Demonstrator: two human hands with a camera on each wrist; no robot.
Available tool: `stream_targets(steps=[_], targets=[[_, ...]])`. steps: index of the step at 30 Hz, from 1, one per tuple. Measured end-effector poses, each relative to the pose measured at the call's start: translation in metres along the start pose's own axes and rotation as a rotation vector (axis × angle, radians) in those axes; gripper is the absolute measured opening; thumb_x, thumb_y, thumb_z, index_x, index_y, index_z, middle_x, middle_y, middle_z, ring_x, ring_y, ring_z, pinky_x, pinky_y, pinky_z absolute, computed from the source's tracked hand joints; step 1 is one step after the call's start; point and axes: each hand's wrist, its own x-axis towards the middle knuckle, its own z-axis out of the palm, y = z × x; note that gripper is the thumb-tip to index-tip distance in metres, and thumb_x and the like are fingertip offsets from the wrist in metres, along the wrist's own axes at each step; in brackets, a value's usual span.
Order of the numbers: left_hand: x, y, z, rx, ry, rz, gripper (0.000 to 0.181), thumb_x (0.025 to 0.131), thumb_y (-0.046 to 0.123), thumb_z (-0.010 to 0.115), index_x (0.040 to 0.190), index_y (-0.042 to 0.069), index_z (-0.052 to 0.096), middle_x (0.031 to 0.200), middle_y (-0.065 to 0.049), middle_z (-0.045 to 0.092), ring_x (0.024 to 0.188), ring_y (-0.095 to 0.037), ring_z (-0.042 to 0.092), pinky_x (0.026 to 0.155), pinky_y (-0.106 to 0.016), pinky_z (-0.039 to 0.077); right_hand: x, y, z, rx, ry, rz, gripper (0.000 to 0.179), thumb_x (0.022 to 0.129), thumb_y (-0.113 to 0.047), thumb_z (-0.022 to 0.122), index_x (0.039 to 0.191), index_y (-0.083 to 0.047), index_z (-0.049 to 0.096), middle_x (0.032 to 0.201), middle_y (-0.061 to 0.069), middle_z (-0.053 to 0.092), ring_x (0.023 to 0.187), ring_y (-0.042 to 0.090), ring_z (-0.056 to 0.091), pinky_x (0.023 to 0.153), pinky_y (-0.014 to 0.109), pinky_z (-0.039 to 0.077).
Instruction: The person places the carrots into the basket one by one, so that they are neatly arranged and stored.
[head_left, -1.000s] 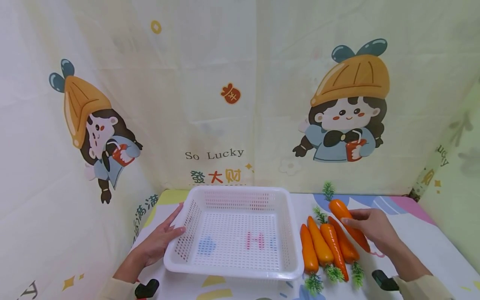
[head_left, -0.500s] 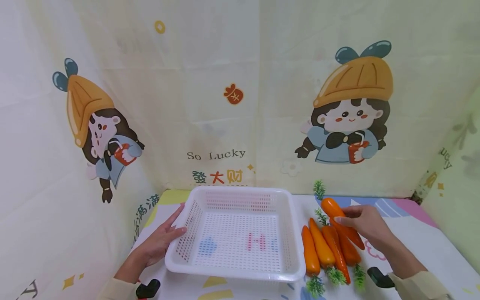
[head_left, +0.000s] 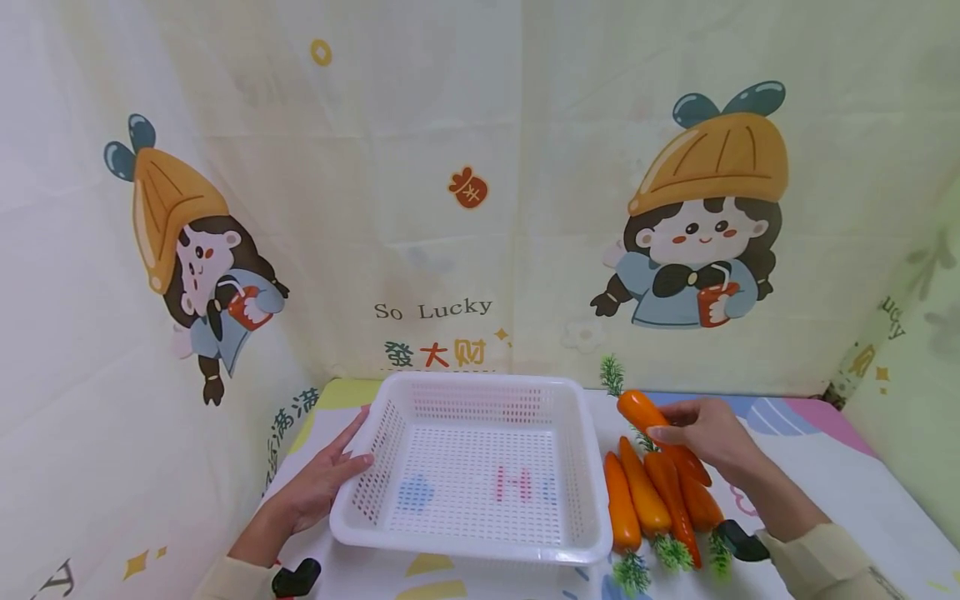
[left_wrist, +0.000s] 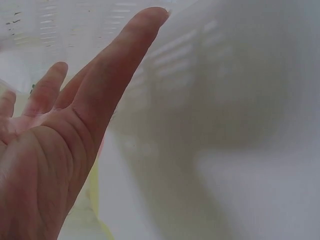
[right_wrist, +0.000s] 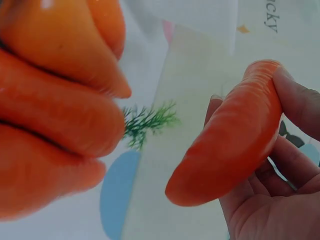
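My right hand [head_left: 708, 433] pinches an orange carrot [head_left: 645, 408] between thumb and fingers, its green top [head_left: 612, 375] pointing away and left. In the right wrist view that carrot [right_wrist: 230, 140] is tilted above the table. Just below it in the head view, several other carrots [head_left: 643, 492] lie side by side, beside the right side of a white perforated plastic basket [head_left: 472, 546]. Nothing lies in the basket. At its left rim rests my left hand [head_left: 311, 492], with straight fingers along the outside and the thumb touching the edge; its thumb [left_wrist: 107, 75] is extended in the left wrist view.
A patterned cloth [head_left: 817, 467] covers the table. Behind and on both sides hang pale curtains [head_left: 555, 167] printed with cartoon figures. Dark wrist-camera parts [head_left: 742, 542] show near both sleeves.
My right hand has moved left with the carrot, bringing it over the far ends of the lying carrots and nearer the basket. The left hand has stayed at the rim.
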Motion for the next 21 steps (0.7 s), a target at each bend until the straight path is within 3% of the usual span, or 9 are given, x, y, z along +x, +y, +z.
stream_targets(steps=[21], targets=[[0.000,0.001,0.000,0.011,-0.002,0.004,0.081,0.104,0.033,0.063,0.158,0.064,0.010,0.173,-0.013,0.027,0.136,-0.039,0.061,0.097,-0.056,0.060,0.010,-0.040,0.019,-0.005,-0.005,-0.042,0.051,0.091,-0.016,0.080,0.136,0.003,0.065,0.122,0.022,0.072,0.093,0.024,0.069,0.084,0.039,0.065]])
